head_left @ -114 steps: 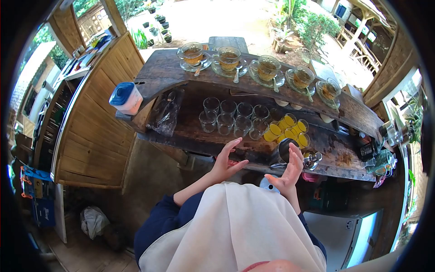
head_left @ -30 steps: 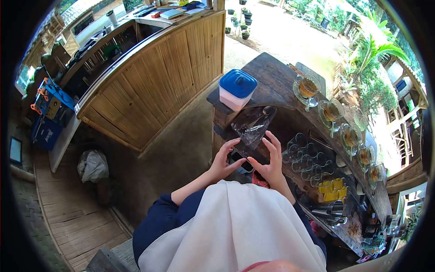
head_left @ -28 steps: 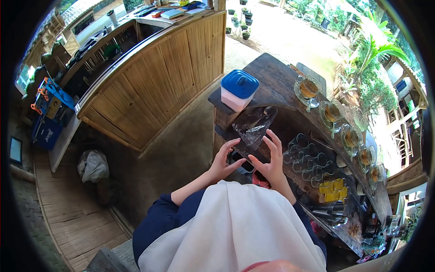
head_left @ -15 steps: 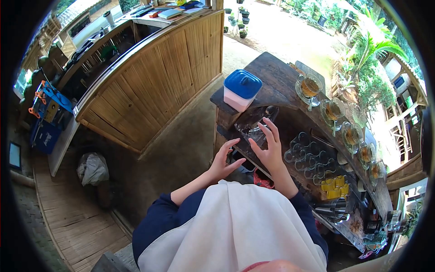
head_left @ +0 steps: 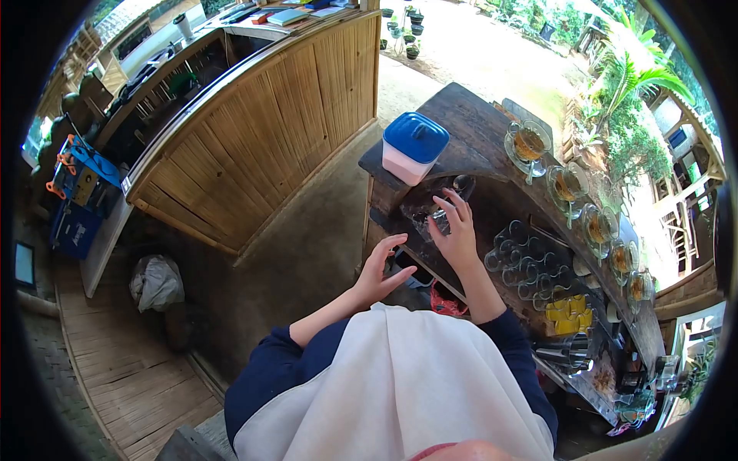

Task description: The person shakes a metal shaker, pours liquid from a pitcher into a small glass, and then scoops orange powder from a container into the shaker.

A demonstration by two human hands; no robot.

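My left hand [head_left: 375, 270] is held in the air in front of my body, its fingers apart and nothing in them. My right hand [head_left: 459, 240] is open too, its thumb and fingers curved apart over the dark shelf below the counter. Beneath its fingertips lie clear, shiny items [head_left: 419, 214] that I cannot make out. A spoon-like round piece [head_left: 461, 183] rests just beyond them. Near both hands, on the counter's end, stands a pink-white plastic container [head_left: 407, 167] with a blue lid [head_left: 417, 137].
Glass cups of amber drink on saucers [head_left: 529, 144] line the dark wooden counter [head_left: 480, 123]. Several empty glasses [head_left: 530, 257] and yellow packs [head_left: 569, 315] sit on the lower shelf. A bamboo-panelled desk [head_left: 269, 131] stands at the left, with a white sack [head_left: 157, 284] on the floor.
My right hand has moved slightly, its fingers drawing a little closer to its thumb. My left hand is nearly still. The view has shifted a little.
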